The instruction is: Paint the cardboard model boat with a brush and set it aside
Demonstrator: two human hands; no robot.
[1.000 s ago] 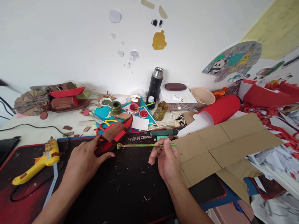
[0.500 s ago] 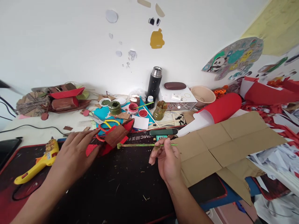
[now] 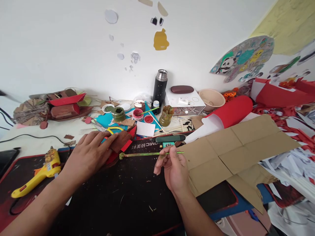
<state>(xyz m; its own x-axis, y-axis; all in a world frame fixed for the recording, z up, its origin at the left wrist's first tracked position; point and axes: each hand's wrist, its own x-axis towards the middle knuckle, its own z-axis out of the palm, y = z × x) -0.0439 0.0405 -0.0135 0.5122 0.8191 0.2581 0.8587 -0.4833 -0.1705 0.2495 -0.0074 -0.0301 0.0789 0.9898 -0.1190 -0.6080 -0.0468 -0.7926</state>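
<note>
My left hand reaches over a small red and brown cardboard model boat, its fingers curled onto the boat's brown cover and near end. The underside of that grip is hidden. My right hand pinches a thin green-stained stick between thumb and fingers. Level above the dark mat, the stick points left, and a clump of green paint sits on its tip just off the boat's side. Behind the boat lie scissors with yellow and orange handles, partly covered by my left hand.
At left lies a yellow glue gun. Paint jars, one green and one red, stand at the back near a black flask. A flat cardboard sheet covers the right. Other model boats rest back left.
My left hand has moved right and closed its fingers onto the model boat. The stick stays in my right hand, nearly unmoved. The whole view has shifted slightly.
</note>
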